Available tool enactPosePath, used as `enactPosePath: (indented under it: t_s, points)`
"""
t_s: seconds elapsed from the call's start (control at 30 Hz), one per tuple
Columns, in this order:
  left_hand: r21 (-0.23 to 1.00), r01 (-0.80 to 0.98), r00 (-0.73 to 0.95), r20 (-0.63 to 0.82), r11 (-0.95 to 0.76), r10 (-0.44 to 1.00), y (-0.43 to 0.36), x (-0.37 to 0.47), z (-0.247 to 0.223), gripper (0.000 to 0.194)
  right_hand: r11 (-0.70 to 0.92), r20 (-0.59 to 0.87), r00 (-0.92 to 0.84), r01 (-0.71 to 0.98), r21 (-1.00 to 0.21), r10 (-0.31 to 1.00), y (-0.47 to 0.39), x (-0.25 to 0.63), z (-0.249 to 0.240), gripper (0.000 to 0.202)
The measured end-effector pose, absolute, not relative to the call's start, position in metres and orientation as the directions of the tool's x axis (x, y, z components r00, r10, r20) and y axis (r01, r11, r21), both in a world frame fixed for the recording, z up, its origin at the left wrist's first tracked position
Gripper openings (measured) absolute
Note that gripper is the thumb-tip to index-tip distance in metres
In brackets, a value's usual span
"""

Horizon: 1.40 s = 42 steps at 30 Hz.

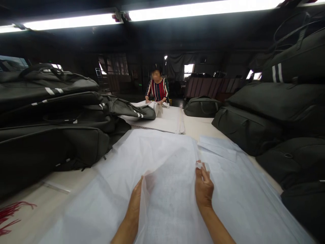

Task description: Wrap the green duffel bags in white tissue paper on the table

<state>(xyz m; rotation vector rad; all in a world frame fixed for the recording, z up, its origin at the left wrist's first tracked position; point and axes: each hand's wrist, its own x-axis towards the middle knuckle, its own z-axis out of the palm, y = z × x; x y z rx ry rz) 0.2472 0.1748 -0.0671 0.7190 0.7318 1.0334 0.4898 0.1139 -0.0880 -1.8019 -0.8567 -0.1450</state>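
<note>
Currently held: thin white sheet (167, 176) spread on the table (195, 127), my left hand (135, 200) slipped under its edge, my right hand (203, 184) pinching the corner; risk, I judge, of tearing if tugged unevenly.

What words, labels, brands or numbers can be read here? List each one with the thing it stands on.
None can be read. The dark bags show only plain white stripes, no letters. The white sheet held by the left hand and right hand is blank. The person across the table wears a striped top without print.
</note>
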Motion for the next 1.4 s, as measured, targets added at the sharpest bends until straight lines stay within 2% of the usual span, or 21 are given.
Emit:
enactPosePath:
  t_s: [0.1, 0.17, 0.27, 0.37, 0.4, 0.47, 0.53, 0.57, 0.63, 0.7, 0.77, 0.83, 0.97, 1.03, 1.17, 1.3, 1.37, 1.4]
  points:
    - [0.777, -0.541, 0.322, -0.161, 0.321, 0.933, 0.174, 0.242, -0.055, 0.055, -0.244, 0.442, 0.664, 0.681, -0.69, 0.603, 0.159, 0.481, -0.092, 0.065]
    - [0.802, -0.522, 0.316, -0.134, 0.29, 0.939, 0.171, 0.241, -0.044, 0.055, -0.276, 0.368, 0.652, 0.669, -0.69, 0.662, 0.181, 0.486, -0.097, 0.063]
    - [0.898, -0.387, 0.26, -0.112, 0.21, 0.959, 0.164, 0.242, -0.035, 0.055, -0.323, 0.264, 0.652, 0.636, -0.701, 0.71, 0.183, 0.501, -0.097, 0.072]
    - [0.97, -0.21, 0.317, -0.05, 0.122, 0.947, 0.158, 0.242, -0.042, 0.057, -0.265, 0.31, 0.585, 0.694, -0.669, 0.75, 0.143, 0.508, -0.091, 0.066]
    - [0.989, -0.138, 0.357, -0.004, 0.058, 0.934, 0.156, 0.242, -0.048, 0.055, -0.206, 0.359, 0.502, 0.762, -0.614, 0.787, 0.124, 0.507, -0.091, 0.062]
    - [0.985, 0.058, 0.429, 0.123, -0.163, 0.895, 0.151, 0.242, -0.065, 0.047, -0.024, 0.417, 0.202, 0.919, -0.395, 0.886, 0.087, 0.499, -0.094, 0.057]
    - [0.859, 0.279, 0.524, 0.238, -0.429, 0.818, 0.145, 0.243, -0.084, 0.039, 0.141, 0.324, -0.067, 0.967, -0.212, 0.944, 0.064, 0.488, -0.102, 0.057]
    - [0.755, 0.367, 0.586, 0.266, -0.543, 0.765, 0.142, 0.244, -0.092, 0.037, 0.169, 0.257, -0.12, 0.969, -0.179, 0.959, 0.059, 0.483, -0.106, 0.057]
    - [0.528, 0.485, 0.696, 0.249, -0.697, 0.674, 0.135, 0.247, -0.104, 0.038, 0.124, 0.161, -0.095, 0.976, -0.18, 0.982, 0.064, 0.475, -0.112, 0.056]
    - [0.34, 0.563, 0.744, 0.188, -0.754, 0.641, 0.131, 0.251, -0.108, 0.041, -0.01, 0.119, 0.033, 0.982, -0.189, 0.992, 0.081, 0.471, -0.112, 0.055]
    - [0.205, 0.607, 0.762, 0.126, -0.768, 0.636, 0.13, 0.256, -0.103, 0.042, -0.169, 0.101, 0.19, 0.968, -0.183, 0.977, 0.1, 0.47, -0.109, 0.055]
    - [0.127, 0.609, 0.784, 0.053, -0.783, 0.619, 0.133, 0.263, -0.092, 0.042, -0.312, 0.103, 0.333, 0.934, -0.174, 0.937, 0.115, 0.47, -0.107, 0.057]
    - [0.103, 0.609, 0.79, -0.161, -0.786, 0.591, 0.142, 0.278, -0.063, 0.03, -0.425, 0.141, 0.456, 0.882, -0.202, 0.879, 0.128, 0.469, -0.111, 0.06]
    - [0.105, 0.614, 0.778, -0.25, -0.782, 0.577, 0.143, 0.281, -0.053, 0.025, -0.41, 0.153, 0.452, 0.88, -0.242, 0.879, 0.127, 0.471, -0.117, 0.06]
    - [0.102, 0.596, 0.77, -0.354, -0.796, 0.531, 0.136, 0.279, -0.042, 0.031, -0.357, 0.188, 0.439, 0.866, -0.35, 0.879, 0.122, 0.484, -0.13, 0.058]
    - [0.073, 0.635, 0.71, -0.448, -0.769, 0.544, 0.128, 0.28, -0.038, 0.039, -0.289, 0.427, 0.516, 0.822, -0.491, 0.742, 0.115, 0.493, -0.139, 0.06]
    - [0.066, 0.644, 0.697, -0.463, -0.763, 0.548, 0.126, 0.284, -0.039, 0.041, -0.214, 0.519, 0.479, 0.846, -0.489, 0.708, 0.113, 0.494, -0.137, 0.06]
    - [0.067, 0.643, 0.696, -0.466, -0.763, 0.546, 0.125, 0.286, -0.04, 0.041, -0.189, 0.52, 0.443, 0.862, -0.47, 0.73, 0.113, 0.494, -0.134, 0.06]
